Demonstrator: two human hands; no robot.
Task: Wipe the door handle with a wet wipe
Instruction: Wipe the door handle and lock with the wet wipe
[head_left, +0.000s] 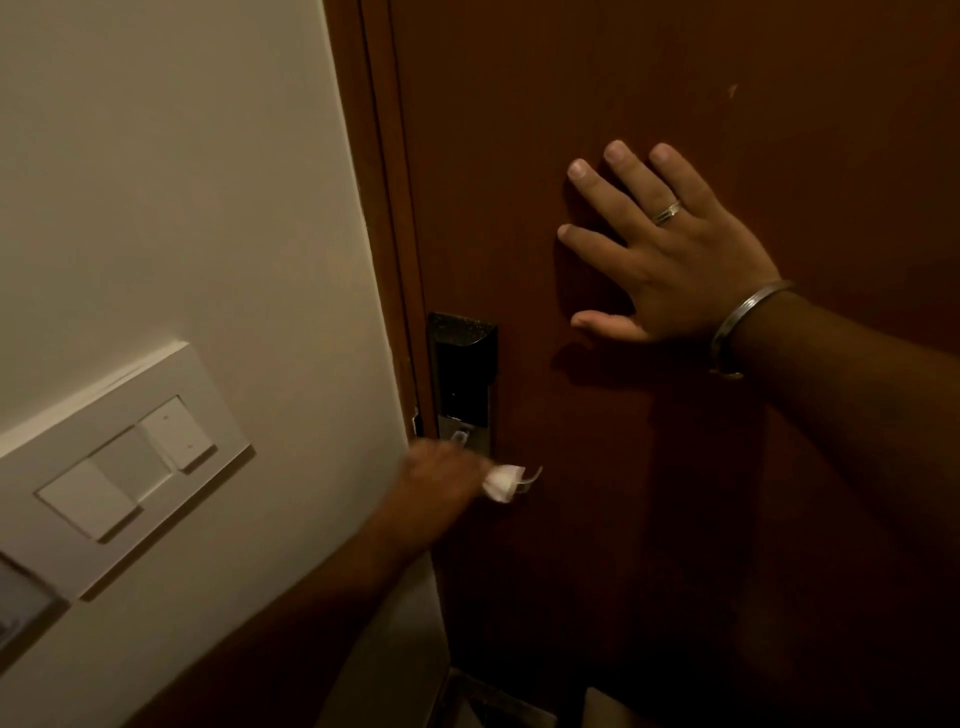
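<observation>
Head view: the wiping looks under way, though how much of the handle is already clean cannot be read from here. The left hand (441, 480) is closed around the wipe (501, 483), a small white bunch that sticks out past the fingers and sits on the handle (530, 479). Only the handle's metal tip shows beyond the wipe; the rest is hidden under the hand, which is blurred. The lock plate (462, 379) above the handle, dark at the top and metallic lower down, is not touched by the wipe now; whether it counts as part of the job is unclear. I judge that the bare tip and the underside of the lever are still to be covered.

The right hand (665, 249) is spread flat, fingers apart, palm pressed on the door (675, 78) up and to the right of the lock, well apart from the handle; it appears to steady the door. It wears a ring (667, 212) and a bangle (737, 327) at the wrist.

The door is a smooth reddish-brown panel with a few faint marks, set in a matching frame (384, 156). To the left is a pale wall (156, 156) carrying a white switch plate (130, 462). The light is dim and warm. At the bottom edge some floor or object shows, too dark to identify.
</observation>
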